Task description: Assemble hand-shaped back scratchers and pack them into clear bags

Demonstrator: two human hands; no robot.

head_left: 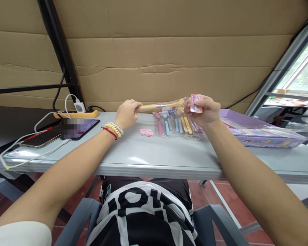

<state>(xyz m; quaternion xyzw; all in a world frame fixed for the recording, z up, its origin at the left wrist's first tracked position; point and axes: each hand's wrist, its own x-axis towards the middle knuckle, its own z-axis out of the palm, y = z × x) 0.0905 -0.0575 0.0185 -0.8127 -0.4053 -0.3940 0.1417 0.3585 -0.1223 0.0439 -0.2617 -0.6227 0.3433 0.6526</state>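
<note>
My left hand pinches the end of a long yellow-handled tool. The tool has a silver band and a curved yellow head inside clear plastic wrap. At its head end, my right hand is closed on a small pink printed card; whether it also grips the wrap is hard to see. Below lie several wrapped tools with pink, blue and yellow handles and spread, fork-like heads. Flat on the table, between my hands, is a small pink label card.
An open purple box with loose clear film stands at the right. Two phones with white charging cables and a yellow power strip occupy the left. Cardboard lines the back of the grey table.
</note>
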